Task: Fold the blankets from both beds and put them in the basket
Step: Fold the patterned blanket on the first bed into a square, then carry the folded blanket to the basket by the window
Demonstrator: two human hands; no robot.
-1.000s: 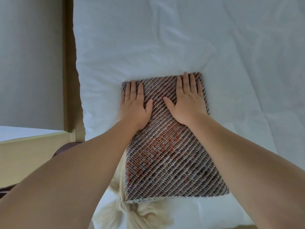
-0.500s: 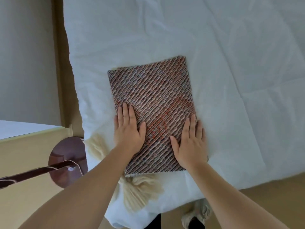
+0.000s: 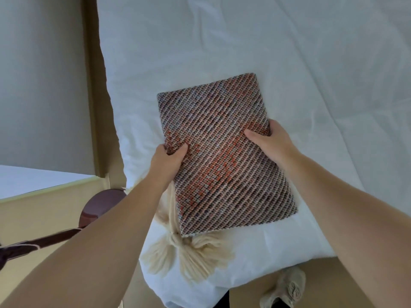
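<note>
Gripping folded blanket (image 3: pixel 219 141), both hands (image 3: pixel 168 161) (image 3: pixel 270 140)

Left hand (image 3: pixel 169 161) and right hand (image 3: pixel 270 141): fingers hidden under the folded brown-and-orange knitted blanket (image 3: pixel 222 152), which also partly covers the cream yarn tassels (image 3: pixel 191 252).

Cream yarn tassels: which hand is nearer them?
Left. The left hand grips the folded brown-orange knitted blanket beside the tassels; the right hand grips its opposite edge.
</note>
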